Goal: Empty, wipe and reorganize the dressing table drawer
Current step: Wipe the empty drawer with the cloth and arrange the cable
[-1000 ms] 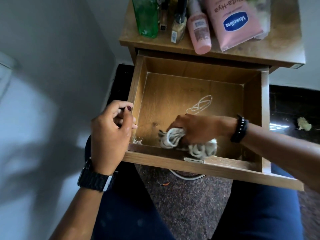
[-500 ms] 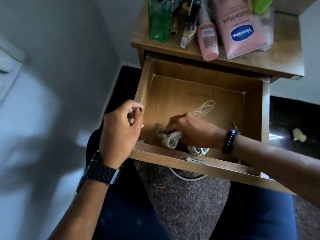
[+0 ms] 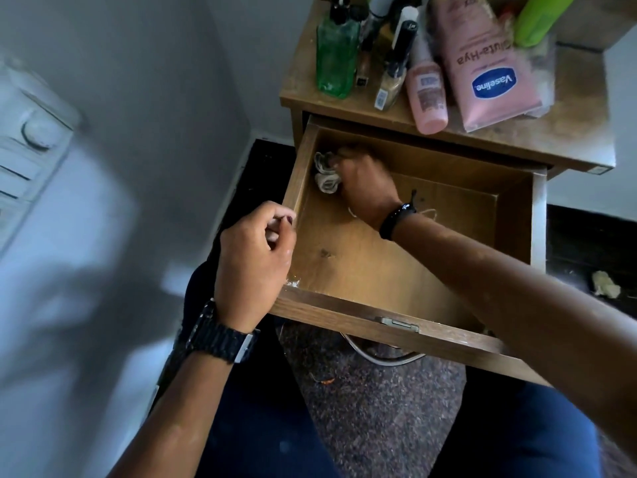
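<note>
The wooden drawer (image 3: 348, 310) of the dressing table stands pulled open in front of me. Deep in its far left corner, my right hand (image 3: 365, 181) grips a crumpled whitish cloth (image 3: 325, 174) and presses it against the drawer floor. A thin pale string (image 3: 429, 212) lies on the floor behind my right wrist. My left hand (image 3: 253, 250) curls its fingers over the drawer's left wall near the front corner and holds it.
On the table top (image 3: 568, 132) stand a green glass bottle (image 3: 336, 53), small cosmetic bottles, a pink spray bottle (image 3: 427, 94), a pink Vaseline tube (image 3: 486, 63) and a green container (image 3: 541, 19). A grey wall is at left. A crumpled scrap (image 3: 605, 288) lies on the dark floor at right.
My right hand has slid the cloth from the drawer's front middle to its far left corner. The left hand kept its hold on the left wall. The camera moved closer.
</note>
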The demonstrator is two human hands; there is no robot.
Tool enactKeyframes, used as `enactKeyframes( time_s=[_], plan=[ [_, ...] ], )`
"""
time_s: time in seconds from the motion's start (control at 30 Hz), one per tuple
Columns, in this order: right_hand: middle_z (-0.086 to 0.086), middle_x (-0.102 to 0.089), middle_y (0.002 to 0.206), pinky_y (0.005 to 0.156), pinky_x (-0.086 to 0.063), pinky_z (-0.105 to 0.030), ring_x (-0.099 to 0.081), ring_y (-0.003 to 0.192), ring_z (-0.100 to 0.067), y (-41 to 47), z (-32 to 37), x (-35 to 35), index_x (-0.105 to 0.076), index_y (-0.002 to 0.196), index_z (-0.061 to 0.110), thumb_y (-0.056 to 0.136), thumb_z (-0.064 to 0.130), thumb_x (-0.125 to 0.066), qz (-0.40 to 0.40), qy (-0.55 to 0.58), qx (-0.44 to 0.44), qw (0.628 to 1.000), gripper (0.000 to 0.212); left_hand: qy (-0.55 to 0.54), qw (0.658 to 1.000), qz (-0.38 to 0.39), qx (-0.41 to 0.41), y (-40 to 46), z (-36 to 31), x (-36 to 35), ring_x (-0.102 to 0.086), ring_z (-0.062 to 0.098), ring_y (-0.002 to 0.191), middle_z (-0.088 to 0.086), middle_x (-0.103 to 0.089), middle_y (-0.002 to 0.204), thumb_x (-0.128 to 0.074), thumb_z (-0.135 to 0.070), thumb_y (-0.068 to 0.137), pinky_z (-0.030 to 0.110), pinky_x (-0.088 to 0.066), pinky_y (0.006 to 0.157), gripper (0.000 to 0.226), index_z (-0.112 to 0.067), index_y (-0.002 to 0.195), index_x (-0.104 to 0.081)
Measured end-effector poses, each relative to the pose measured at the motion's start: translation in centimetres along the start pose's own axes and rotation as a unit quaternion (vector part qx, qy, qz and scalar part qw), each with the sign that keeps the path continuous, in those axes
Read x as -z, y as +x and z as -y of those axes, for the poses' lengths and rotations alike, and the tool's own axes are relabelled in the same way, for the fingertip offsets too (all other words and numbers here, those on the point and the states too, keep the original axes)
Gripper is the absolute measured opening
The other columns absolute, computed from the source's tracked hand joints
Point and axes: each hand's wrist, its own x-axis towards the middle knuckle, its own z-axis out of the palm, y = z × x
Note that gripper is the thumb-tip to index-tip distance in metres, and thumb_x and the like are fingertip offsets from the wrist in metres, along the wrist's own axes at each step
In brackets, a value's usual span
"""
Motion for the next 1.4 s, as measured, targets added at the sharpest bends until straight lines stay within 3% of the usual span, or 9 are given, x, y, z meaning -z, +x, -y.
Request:
enactKeyframes(
  time_s=[0.17, 0.27, 0.37, 0.5, 0.63, 0.77, 1.1, 1.23, 1.4],
  plan=[
    [-0.009, -0.064, 0.105, 0.074, -0.047, -0.013, -0.060, 0.087, -0.017, -2.1, 1.0, 0.2, -0.059, 0.114, 0.005, 0.098, 0.015, -0.042, 0.053, 0.123, 0.010, 0.991, 0.025, -0.014, 1.000, 0.008, 0.001, 0.1, 0.3, -0.1, -0.067, 0.011, 0.077, -0.004, -0.068, 0.083, -0.053, -0.015, 0.090, 0.036, -0.057, 0.071, 0.014, -0.015, 0.095, -0.066],
    [-0.015, -0.065, 0.110, 0.087, -0.050, -0.035, -0.061, 0.100, -0.029, -4.8, 2.6, -0.6, -0.064, 0.114, 0.004, 0.086, 0.011, -0.061, 0.139, 0.098, 0.096, 0.981, 0.029, -0.018, 1.000, 0.007, 0.001, 0.2, 0.4, 0.0, -0.067, 0.011, 0.081, -0.005, -0.068, 0.085, -0.053, -0.017, 0.091, 0.034, -0.057, 0.073, 0.013, -0.016, 0.095, -0.066],
    [-0.015, -0.065, 0.113, 0.083, -0.054, -0.033, -0.062, 0.102, -0.027, -6.5, 4.0, -2.1, -0.064, 0.114, 0.004, 0.080, 0.003, -0.065, 0.201, 0.153, 0.186, 0.950, 0.034, -0.019, 1.000, 0.006, -0.001, 0.3, 0.3, -0.1, -0.067, 0.011, 0.082, -0.006, -0.068, 0.086, -0.053, -0.020, 0.091, 0.035, -0.057, 0.074, 0.013, -0.018, 0.093, -0.065],
    [-0.014, -0.065, 0.114, 0.087, -0.055, -0.038, -0.064, 0.103, -0.024, -5.3, 3.7, -1.2, -0.061, 0.117, 0.004, 0.090, 0.011, -0.053, 0.230, 0.223, 0.121, 0.940, 0.029, -0.002, 1.000, 0.009, -0.017, 0.1, 0.2, 0.0, -0.066, 0.011, 0.085, -0.005, -0.067, 0.091, -0.052, -0.018, 0.091, 0.035, -0.057, 0.074, 0.014, -0.014, 0.095, -0.066],
    [-0.016, -0.061, 0.121, 0.091, -0.050, -0.032, -0.061, 0.108, -0.027, -1.9, 0.5, -0.1, -0.053, 0.126, 0.006, 0.097, 0.010, -0.043, 0.118, 0.085, 0.034, 0.989, 0.031, 0.013, 0.999, 0.019, -0.033, 0.0, 0.3, 0.0, -0.064, 0.008, 0.086, -0.004, -0.067, 0.096, -0.051, -0.015, 0.092, 0.021, -0.054, 0.074, 0.016, -0.015, 0.098, -0.066],
    [-0.012, -0.029, 0.153, 0.111, -0.027, -0.034, -0.031, 0.138, -0.027, 0.2, -1.3, 0.6, -0.034, 0.143, 0.010, 0.099, 0.007, -0.034, 0.059, -0.008, 0.007, 0.998, 0.044, 0.029, 0.997, 0.043, -0.050, 0.1, 0.1, -0.1, -0.063, 0.004, 0.087, -0.007, -0.067, 0.097, -0.052, -0.015, 0.093, 0.007, -0.049, 0.070, 0.016, -0.016, 0.102, -0.065],
    [-0.013, -0.060, 0.122, 0.084, -0.049, -0.030, -0.055, 0.103, -0.026, -7.3, 2.8, 0.0, -0.059, 0.122, 0.005, 0.091, 0.015, -0.035, 0.191, 0.093, 0.249, 0.945, 0.040, 0.014, 0.998, 0.043, -0.033, 0.1, 0.0, -0.3, -0.067, 0.006, 0.086, -0.005, -0.070, 0.092, -0.052, -0.014, 0.092, 0.022, -0.056, 0.072, 0.017, -0.018, 0.102, -0.064],
    [-0.020, -0.056, 0.125, 0.094, -0.043, -0.040, -0.053, 0.114, -0.036, -5.6, 2.1, 0.0, -0.055, 0.126, 0.003, 0.093, 0.013, -0.045, 0.218, 0.018, 0.176, 0.960, 0.036, 0.046, 0.996, 0.052, -0.052, -0.2, 0.0, -0.4, -0.069, 0.009, 0.084, -0.001, -0.071, 0.093, -0.051, -0.016, 0.092, 0.030, -0.059, 0.068, 0.017, -0.017, 0.103, -0.064],
    [-0.005, -0.033, 0.150, 0.106, -0.035, -0.036, -0.033, 0.133, -0.027, -1.8, 0.0, 1.0, -0.036, 0.143, 0.014, 0.099, 0.016, -0.038, 0.100, -0.092, 0.129, 0.982, 0.044, 0.091, 0.991, 0.068, -0.066, -0.4, 0.1, -0.6, -0.069, 0.009, 0.082, 0.000, -0.071, 0.092, -0.050, -0.020, 0.092, 0.036, -0.058, 0.065, 0.018, -0.020, 0.104, -0.064]
  ],
)
